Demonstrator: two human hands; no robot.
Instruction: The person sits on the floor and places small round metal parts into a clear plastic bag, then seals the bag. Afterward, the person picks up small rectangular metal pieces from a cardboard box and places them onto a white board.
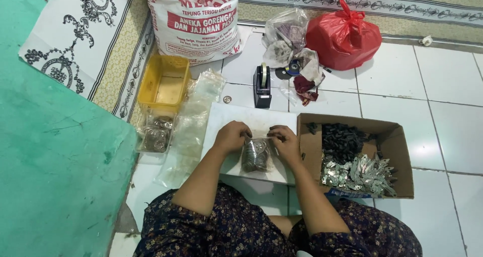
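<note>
Both hands, left hand (231, 136) and right hand (285, 142), pinch the top of a small clear bag of metal discs (255, 155) in a narrow grip, on a white board (226, 117) lying on the tiled floor. Just right stands a cardboard box (397, 141) of black and silvery parts. Beyond the board are a black tape dispenser (262, 87), a yellow basket (163, 83), a white sack (193, 20) and a red bag (343, 35); nothing crowds the hands.

Clear bag (255, 155) packed with metal discs, lying flat on white board (226, 116), top edge pinched shut.
</note>
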